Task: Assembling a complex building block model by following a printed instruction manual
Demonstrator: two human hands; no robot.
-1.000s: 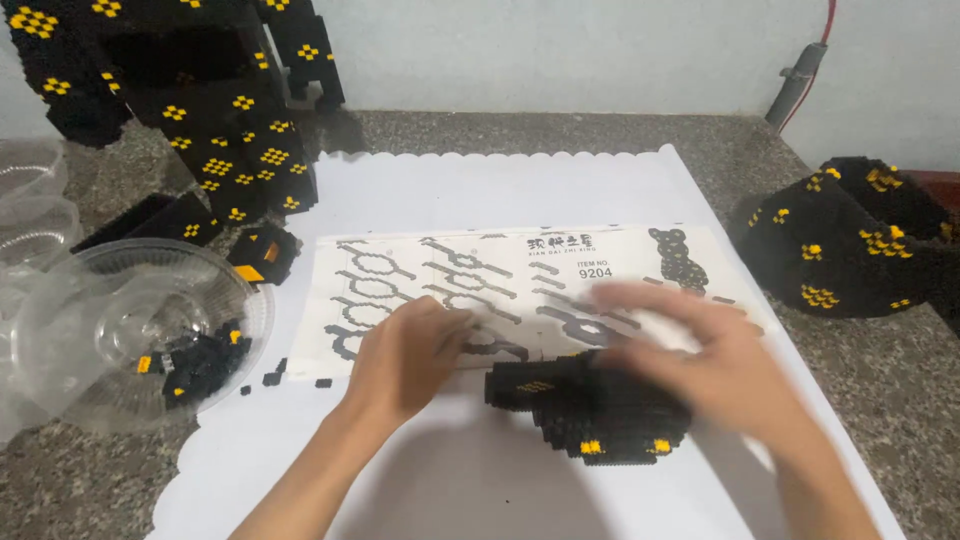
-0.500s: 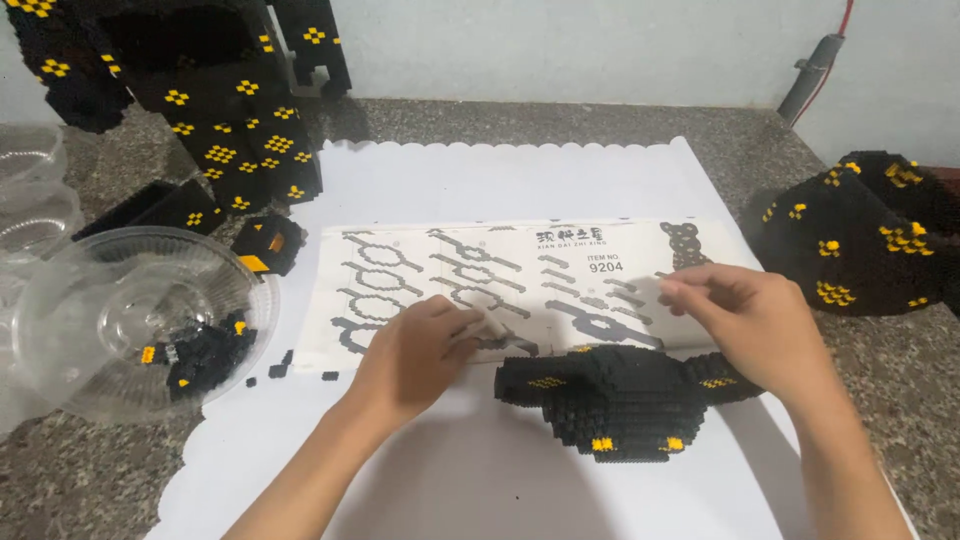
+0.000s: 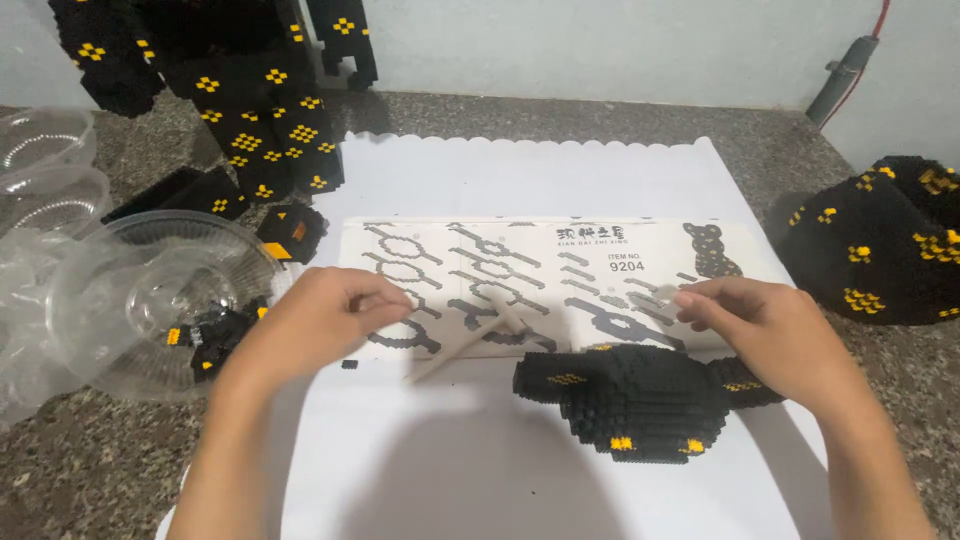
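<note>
The black-and-yellow brick assembly lies on the white sheet just below the instruction sheet, long axis left to right, its narrower end toward the right hand. It looks largely built, though loose bricks remain in the clear plastic bowl. Both hands are curled loosely; the left hand rests on the instructions, and whether the right pinches a piece I cannot tell.

A speckled stone counter carries a white paper mat, clear plastic bowls and black brick models.
</note>
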